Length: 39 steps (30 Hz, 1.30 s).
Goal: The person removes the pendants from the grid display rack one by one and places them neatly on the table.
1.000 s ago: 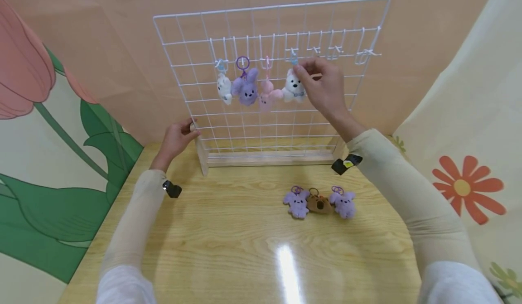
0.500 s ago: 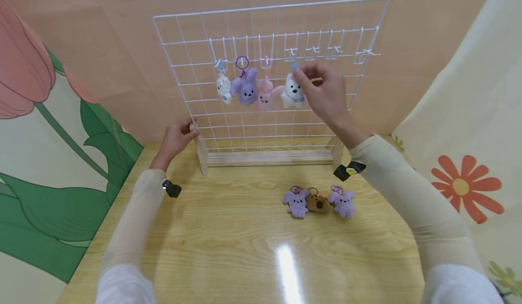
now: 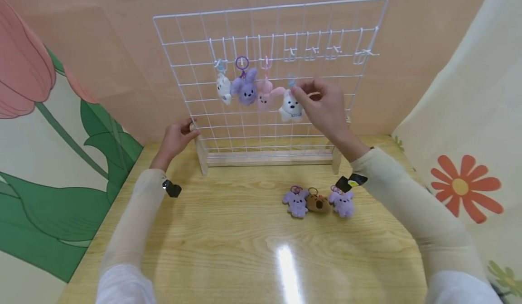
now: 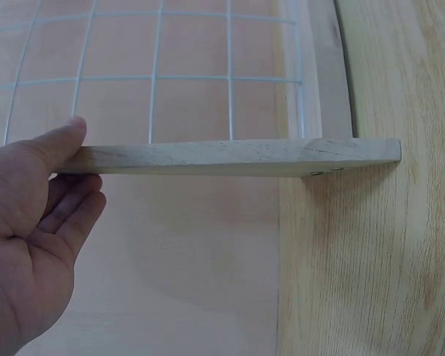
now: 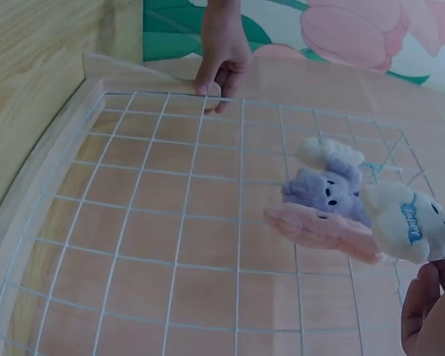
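Observation:
My left hand [image 3: 176, 138] grips the end of the wooden side post [image 4: 230, 154] at the left of a white wire grid rack [image 3: 261, 123], thumb on one face and fingers on the other. My right hand [image 3: 326, 107] pinches a white plush dog keychain [image 3: 291, 107] near its head, in front of the grid and below a bare hook [image 3: 290, 52]. The dog's blue bow shows in the right wrist view. Left of it, a white plush keychain [image 3: 223, 89], a purple plush keychain [image 3: 245, 89] and a pink plush keychain [image 3: 266, 96] hang from hooks.
Two purple plush keychains [image 3: 296, 203] lie on the wooden table [image 3: 228, 231] with a brown plush keychain [image 3: 318, 203] between them. More bare hooks [image 3: 335, 51] line the grid's upper right. A peach cloth backdrop [image 3: 102, 68] stands behind the rack.
The right hand has lowered the white plush dog keychain, and its blue clasp has come down away from the hook. The left hand has stayed on the post.

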Motion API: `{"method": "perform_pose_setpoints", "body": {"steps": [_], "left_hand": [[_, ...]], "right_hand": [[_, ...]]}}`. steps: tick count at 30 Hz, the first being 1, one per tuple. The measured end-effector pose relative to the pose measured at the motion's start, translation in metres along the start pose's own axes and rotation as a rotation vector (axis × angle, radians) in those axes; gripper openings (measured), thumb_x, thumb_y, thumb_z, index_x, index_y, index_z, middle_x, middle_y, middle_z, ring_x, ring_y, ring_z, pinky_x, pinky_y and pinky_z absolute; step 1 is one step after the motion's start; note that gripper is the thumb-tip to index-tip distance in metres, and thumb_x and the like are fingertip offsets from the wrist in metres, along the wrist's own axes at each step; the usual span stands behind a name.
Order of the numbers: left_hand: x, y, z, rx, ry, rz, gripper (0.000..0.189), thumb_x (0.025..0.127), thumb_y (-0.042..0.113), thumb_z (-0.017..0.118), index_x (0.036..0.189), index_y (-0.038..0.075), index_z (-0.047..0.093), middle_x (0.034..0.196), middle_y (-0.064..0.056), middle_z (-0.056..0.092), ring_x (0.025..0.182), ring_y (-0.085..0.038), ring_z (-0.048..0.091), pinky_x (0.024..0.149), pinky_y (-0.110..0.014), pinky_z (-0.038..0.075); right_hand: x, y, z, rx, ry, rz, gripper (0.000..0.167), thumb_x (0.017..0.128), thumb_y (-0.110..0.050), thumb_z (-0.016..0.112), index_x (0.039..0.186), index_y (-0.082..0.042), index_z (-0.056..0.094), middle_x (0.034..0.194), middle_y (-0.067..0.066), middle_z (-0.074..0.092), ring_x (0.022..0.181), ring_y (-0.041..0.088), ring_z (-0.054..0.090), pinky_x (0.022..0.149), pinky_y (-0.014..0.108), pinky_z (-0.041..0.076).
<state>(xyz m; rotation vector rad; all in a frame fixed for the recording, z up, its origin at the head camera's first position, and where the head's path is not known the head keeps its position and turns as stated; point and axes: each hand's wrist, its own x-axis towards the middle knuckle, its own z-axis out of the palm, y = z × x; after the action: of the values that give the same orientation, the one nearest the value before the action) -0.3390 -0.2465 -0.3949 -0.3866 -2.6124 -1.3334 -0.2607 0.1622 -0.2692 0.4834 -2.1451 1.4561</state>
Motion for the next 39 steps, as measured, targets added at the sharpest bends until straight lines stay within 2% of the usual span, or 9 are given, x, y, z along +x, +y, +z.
{"method": "perform_pose_setpoints", "body": {"steps": [6, 13, 19, 25, 32, 39], "left_hand": [[-0.001, 0.000, -0.001, 0.008, -0.006, 0.001, 0.051, 0.099, 0.012, 0.070, 0.143, -0.006, 0.052, 0.130, -0.027, 0.065, 0.116, -0.038, 0.066, 0.096, -0.040, 0.058], [-0.001, -0.001, -0.001, 0.019, -0.003, -0.003, 0.053, 0.099, 0.018, 0.071, 0.144, -0.003, 0.053, 0.129, -0.025, 0.066, 0.115, -0.036, 0.066, 0.095, -0.035, 0.058], [0.000, -0.002, -0.001, 0.018, 0.000, -0.002, 0.052, 0.098, 0.016, 0.071, 0.144, -0.003, 0.054, 0.128, -0.026, 0.067, 0.115, -0.037, 0.066, 0.092, -0.029, 0.058], [0.000, -0.002, -0.002, 0.017, -0.006, 0.004, 0.052, 0.098, 0.014, 0.071, 0.144, -0.003, 0.054, 0.128, -0.026, 0.067, 0.115, -0.037, 0.066, 0.092, -0.030, 0.058], [0.000, -0.002, -0.002, 0.014, -0.004, 0.001, 0.051, 0.098, 0.015, 0.071, 0.144, -0.002, 0.054, 0.129, -0.026, 0.066, 0.115, -0.036, 0.066, 0.089, -0.022, 0.057], [0.001, -0.001, -0.001, 0.024, -0.007, -0.016, 0.052, 0.099, 0.016, 0.070, 0.145, -0.001, 0.053, 0.132, -0.025, 0.065, 0.117, -0.037, 0.065, 0.096, -0.035, 0.058]], "right_hand": [[-0.014, 0.006, 0.002, -0.008, -0.044, 0.031, 0.028, 0.098, -0.030, 0.072, 0.102, -0.003, 0.073, 0.098, 0.006, 0.071, 0.086, 0.014, 0.064, 0.072, 0.020, 0.057], [-0.030, 0.017, 0.008, 0.006, -0.069, -0.027, 0.024, 0.097, -0.023, 0.073, 0.098, 0.000, 0.074, 0.093, 0.011, 0.073, 0.079, 0.016, 0.065, 0.068, 0.019, 0.056], [-0.045, 0.025, 0.011, -0.005, -0.123, 0.001, 0.023, 0.097, -0.024, 0.073, 0.098, -0.001, 0.074, 0.095, 0.010, 0.075, 0.079, 0.016, 0.066, 0.068, 0.020, 0.057], [-0.060, 0.034, 0.017, -0.023, -0.182, 0.009, 0.021, 0.097, -0.025, 0.074, 0.095, -0.005, 0.075, 0.089, 0.006, 0.075, 0.077, 0.017, 0.065, 0.067, 0.020, 0.055], [-0.077, 0.047, 0.025, -0.023, -0.258, 0.027, 0.020, 0.098, -0.027, 0.072, 0.096, -0.007, 0.076, 0.089, 0.003, 0.075, 0.076, 0.018, 0.065, 0.066, 0.021, 0.055], [-0.095, 0.063, 0.036, -0.013, -0.302, 0.031, 0.013, 0.098, -0.022, 0.072, 0.094, -0.010, 0.076, 0.090, 0.000, 0.075, 0.074, 0.019, 0.066, 0.063, 0.024, 0.055]]}}
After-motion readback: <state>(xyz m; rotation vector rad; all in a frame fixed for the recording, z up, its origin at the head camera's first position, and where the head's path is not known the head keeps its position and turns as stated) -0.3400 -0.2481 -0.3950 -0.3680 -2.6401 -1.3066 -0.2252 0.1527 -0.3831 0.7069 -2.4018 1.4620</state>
